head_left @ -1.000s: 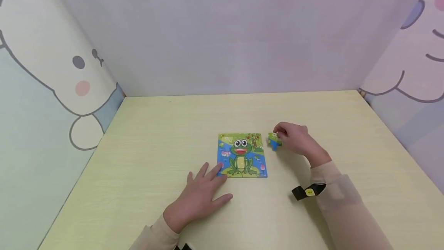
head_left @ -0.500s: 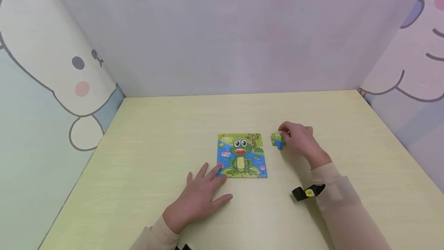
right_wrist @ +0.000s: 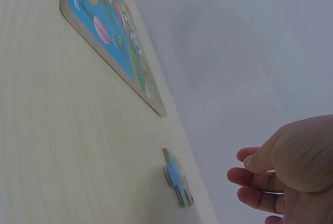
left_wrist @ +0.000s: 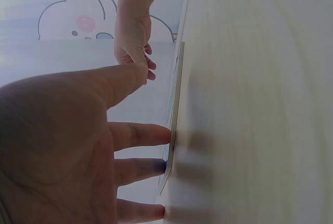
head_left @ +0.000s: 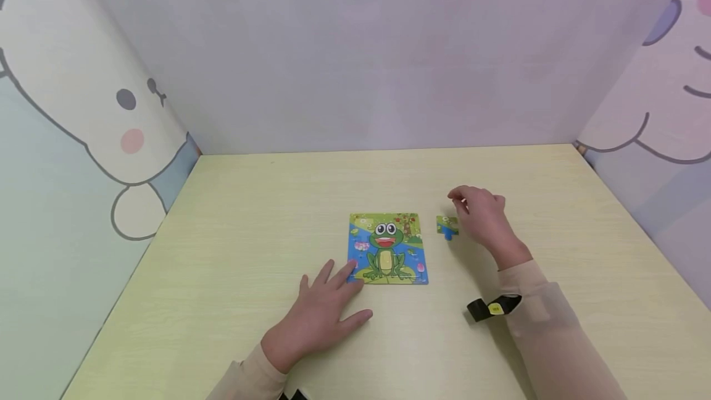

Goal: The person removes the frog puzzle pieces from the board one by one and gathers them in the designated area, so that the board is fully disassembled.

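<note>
A square frog jigsaw puzzle lies flat on the pale wooden table. My left hand rests palm down at its lower left corner, fingers spread and fingertips on the puzzle's edge, as the left wrist view also shows. Right of the puzzle, a single green and blue jigsaw piece lies on the table, its blue tab towards me. Just over and right of that piece hovers my right hand, thumb and fingers loosely curled. In the right wrist view the hand holds nothing and is apart from the piece.
A plain pale wall stands behind the table. Side panels with cartoon animals flank it left and right. A black wrist strap sits on my right sleeve.
My right hand carried the jigsaw piece slightly right, away from the puzzle, then let it go on the table and rose off it. The left hand stayed still.
</note>
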Demonstrator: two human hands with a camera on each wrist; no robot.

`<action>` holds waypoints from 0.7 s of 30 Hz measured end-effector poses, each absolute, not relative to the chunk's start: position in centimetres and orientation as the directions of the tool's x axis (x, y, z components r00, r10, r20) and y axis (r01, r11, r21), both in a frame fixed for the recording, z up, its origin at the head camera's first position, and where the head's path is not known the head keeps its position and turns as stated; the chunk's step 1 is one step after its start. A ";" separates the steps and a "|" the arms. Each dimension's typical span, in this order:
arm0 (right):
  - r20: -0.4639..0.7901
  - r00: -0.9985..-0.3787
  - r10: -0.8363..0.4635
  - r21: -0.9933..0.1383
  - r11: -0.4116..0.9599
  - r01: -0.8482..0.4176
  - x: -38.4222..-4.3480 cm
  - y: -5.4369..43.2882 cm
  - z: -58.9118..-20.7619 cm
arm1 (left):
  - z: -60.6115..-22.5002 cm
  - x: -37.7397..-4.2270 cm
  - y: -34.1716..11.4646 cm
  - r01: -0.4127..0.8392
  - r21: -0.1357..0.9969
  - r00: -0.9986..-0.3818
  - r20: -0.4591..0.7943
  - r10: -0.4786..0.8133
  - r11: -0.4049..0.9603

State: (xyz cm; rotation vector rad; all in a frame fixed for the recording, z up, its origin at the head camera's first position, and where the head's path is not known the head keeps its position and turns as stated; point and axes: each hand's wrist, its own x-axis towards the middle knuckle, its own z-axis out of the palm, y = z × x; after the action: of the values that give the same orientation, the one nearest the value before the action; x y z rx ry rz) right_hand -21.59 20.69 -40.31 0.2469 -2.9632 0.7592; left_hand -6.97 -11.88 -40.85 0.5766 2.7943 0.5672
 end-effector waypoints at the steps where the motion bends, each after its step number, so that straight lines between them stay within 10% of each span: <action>1: 0.112 -0.983 -0.145 -0.471 0.863 -0.181 -21.6 20.5 -40.3 | -40.8 -7.0 -11.9 0.329 0.416 -0.896 -0.146 0.420 0.847; 21: 0.073 -0.944 -0.321 -0.411 0.853 -0.321 -20.9 15.0 -40.7 | -40.9 -7.2 -11.9 0.328 0.415 -0.893 -0.156 0.422 0.849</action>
State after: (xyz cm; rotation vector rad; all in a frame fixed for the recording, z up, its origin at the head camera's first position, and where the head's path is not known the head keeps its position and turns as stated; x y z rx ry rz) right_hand -20.91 15.00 -40.65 0.5236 -3.0226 0.6714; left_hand -7.18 -11.88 -40.88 0.5739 2.7840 0.5622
